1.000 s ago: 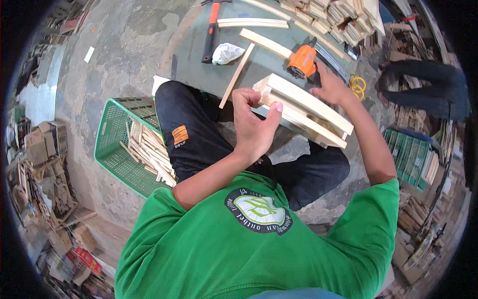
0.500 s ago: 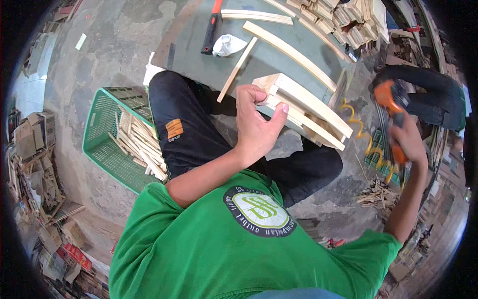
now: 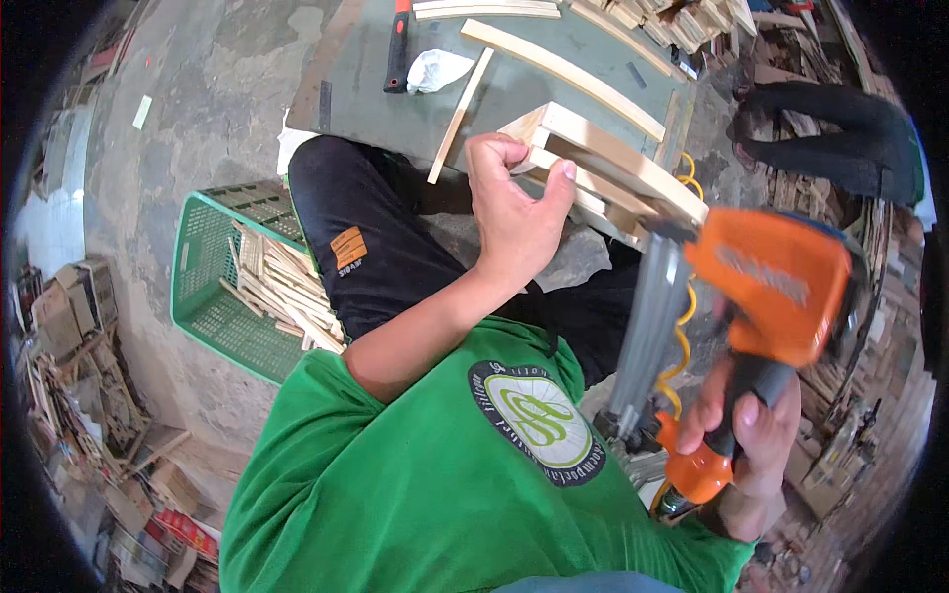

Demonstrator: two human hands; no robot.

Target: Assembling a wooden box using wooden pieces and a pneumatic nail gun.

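My left hand (image 3: 519, 208) is closed on the near left corner of a wooden frame (image 3: 628, 163), its thumb and fingers pinching a pale slat. The frame is built of light wooden bars with gaps between them. My right hand (image 3: 766, 435) grips the black handle of an orange nail gun (image 3: 776, 282), blurred by motion. The tool's nose and grey magazine (image 3: 647, 326) are at the frame's right end; whether the nose touches the wood I cannot tell. A yellow coiled air hose (image 3: 680, 341) runs behind the magazine.
A grey-green board (image 3: 563, 109) lies ahead, bearing a hammer (image 3: 397, 54), a white crumpled bag (image 3: 438, 71), a thin stick (image 3: 461, 117) and curved wooden strips (image 3: 568, 79). At my left stands a green crate (image 3: 213, 326) with wooden sticks. Another person's dark-trousered legs (image 3: 840, 138) are far right.
My right hand has brought the nail gun from the far right in toward the frame's right end. My left hand keeps its hold on the frame. The view has shifted slightly.
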